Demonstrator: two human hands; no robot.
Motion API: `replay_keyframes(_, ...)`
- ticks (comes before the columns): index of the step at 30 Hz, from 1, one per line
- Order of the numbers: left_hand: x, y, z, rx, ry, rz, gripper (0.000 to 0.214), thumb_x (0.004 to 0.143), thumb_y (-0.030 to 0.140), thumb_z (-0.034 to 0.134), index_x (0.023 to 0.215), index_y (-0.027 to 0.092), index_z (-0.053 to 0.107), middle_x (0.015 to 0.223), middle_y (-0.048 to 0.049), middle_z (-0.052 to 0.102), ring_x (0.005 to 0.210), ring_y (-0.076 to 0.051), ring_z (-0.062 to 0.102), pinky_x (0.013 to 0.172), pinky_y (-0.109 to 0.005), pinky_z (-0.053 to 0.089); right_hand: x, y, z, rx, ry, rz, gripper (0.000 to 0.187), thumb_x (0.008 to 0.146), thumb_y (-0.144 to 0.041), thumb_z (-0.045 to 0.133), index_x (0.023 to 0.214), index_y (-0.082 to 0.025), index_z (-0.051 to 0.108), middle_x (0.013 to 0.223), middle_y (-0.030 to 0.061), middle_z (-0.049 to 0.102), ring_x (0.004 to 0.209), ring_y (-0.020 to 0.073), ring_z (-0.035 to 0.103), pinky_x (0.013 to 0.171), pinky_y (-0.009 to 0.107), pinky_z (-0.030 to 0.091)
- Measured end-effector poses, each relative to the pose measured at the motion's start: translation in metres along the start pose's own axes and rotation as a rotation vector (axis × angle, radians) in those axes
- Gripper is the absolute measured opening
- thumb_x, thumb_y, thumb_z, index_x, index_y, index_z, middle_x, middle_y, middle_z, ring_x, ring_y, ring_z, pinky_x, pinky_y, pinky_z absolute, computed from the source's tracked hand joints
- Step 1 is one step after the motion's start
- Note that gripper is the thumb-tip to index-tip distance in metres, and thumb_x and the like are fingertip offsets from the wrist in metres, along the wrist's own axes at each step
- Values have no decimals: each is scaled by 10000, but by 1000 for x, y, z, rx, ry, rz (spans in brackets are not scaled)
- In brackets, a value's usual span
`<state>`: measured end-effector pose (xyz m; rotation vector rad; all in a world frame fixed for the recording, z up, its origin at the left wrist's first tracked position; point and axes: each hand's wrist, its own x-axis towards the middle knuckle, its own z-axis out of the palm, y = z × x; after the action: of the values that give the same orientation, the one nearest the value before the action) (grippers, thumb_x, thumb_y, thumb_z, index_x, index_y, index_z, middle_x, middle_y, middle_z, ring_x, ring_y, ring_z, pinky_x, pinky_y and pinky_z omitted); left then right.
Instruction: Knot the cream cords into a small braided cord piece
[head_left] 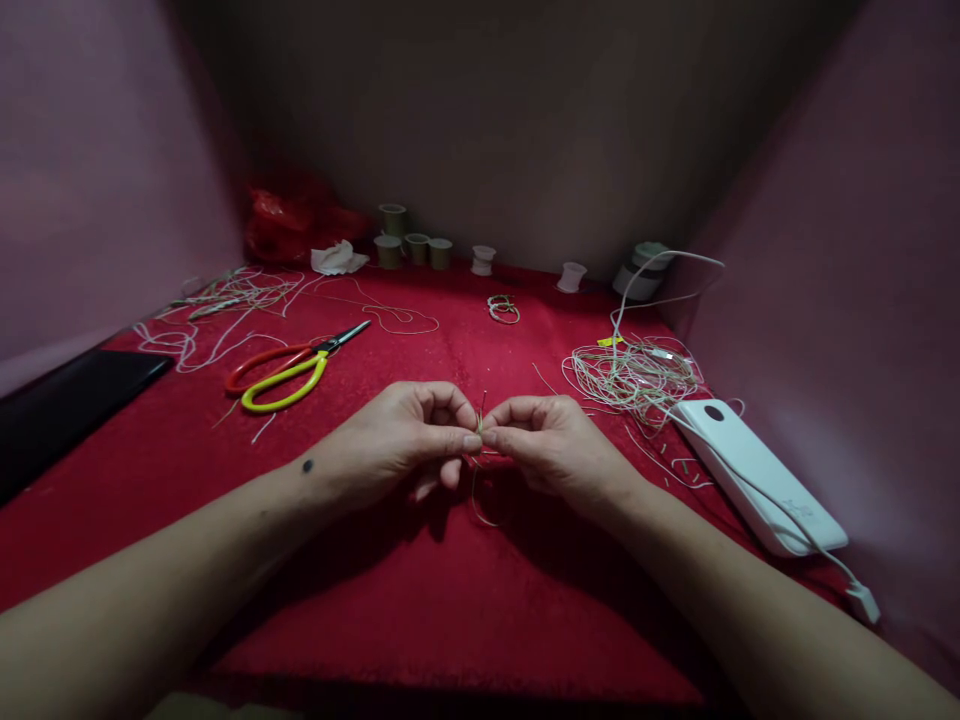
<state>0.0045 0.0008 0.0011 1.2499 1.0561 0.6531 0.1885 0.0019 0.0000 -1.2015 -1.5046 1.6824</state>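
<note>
Thumb and forefinger of my left hand (409, 435) pinch a thin, light-coloured cord (478, 492) above the middle of the red cloth. My right hand (551, 440) pinches the same cord, its fingertips almost touching the left ones. Short ends stick up between the two pinches, and a loose loop hangs below them. Any knot there is too small and too covered by fingers to make out. Left of my hands lie scissors (296, 375) with one red and one yellow handle. Beyond my hands rests a small braided cord ring (503, 309).
A tangled cord pile (634, 375) and a white power bank (757, 480) with a cable lie at right. Spools (440, 253) line the back, beside a red plastic bag (292, 220). More loose cords (240, 295) and a black flat object (82, 410) are at left. Walls enclose the sides.
</note>
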Motion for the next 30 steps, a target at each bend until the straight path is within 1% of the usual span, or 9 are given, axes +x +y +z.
replay_keyframes(3, -1, 1, 1, 15, 28, 6, 108, 789, 211, 658, 831, 174, 565, 478, 41, 599, 349, -73, 467, 347, -161, 358, -2, -2, 0, 16, 5, 12, 254, 788, -404, 667, 778, -155, 618, 436, -100, 365, 364, 33, 257, 374, 196, 176)
replay_keyframes(5, -1, 1, 0, 1, 31, 8, 111, 788, 212, 661, 848, 176, 574, 481, 43, 596, 349, -75, 470, 345, -162, 360, -3, -3, 0, 29, 7, 12, 266, 785, -417, 668, 787, -155, 620, 443, -101, 358, 365, 32, 250, 369, 194, 168)
replay_keyframes(12, 1, -2, -3, -57, -7, -37, 77, 801, 213, 642, 834, 149, 615, 470, 7, 629, 312, -77, 495, 318, -144, 352, 0, 3, -4, 11, -9, -42, 183, 794, -320, 653, 863, -152, 675, 417, -108, 357, 356, 33, 239, 381, 204, 173)
replay_keyframes(17, 1, -2, -4, -86, -9, -73, 111, 817, 233, 624, 747, 146, 626, 431, 2, 610, 293, -74, 497, 303, -126, 349, 1, 4, -4, 7, -4, -69, 156, 804, -276, 635, 900, -163, 683, 450, -103, 381, 380, 33, 251, 408, 203, 188)
replay_keyframes(20, 2, -2, -5, -112, -16, -96, 151, 805, 250, 640, 694, 147, 631, 398, 5, 582, 271, -72, 477, 281, -122, 326, 0, 3, -4, 9, 1, -70, 149, 806, -267, 636, 904, -169, 689, 461, -101, 365, 395, 37, 259, 417, 203, 193)
replay_keyframes(25, 3, -2, -6, -171, -34, -125, 196, 785, 236, 638, 610, 154, 604, 334, 25, 496, 231, -59, 384, 254, -133, 301, -3, 1, -2, 33, -18, -74, 148, 815, -254, 643, 937, -185, 688, 465, -106, 334, 398, 37, 236, 407, 200, 175)
replay_keyframes(30, 1, 1, -8, -195, 20, -100, 153, 755, 235, 666, 638, 158, 602, 395, 38, 490, 255, -43, 360, 262, -135, 280, -4, -3, -2, 89, -34, -81, 179, 816, -243, 645, 982, -183, 669, 476, -108, 356, 389, 30, 231, 388, 194, 173)
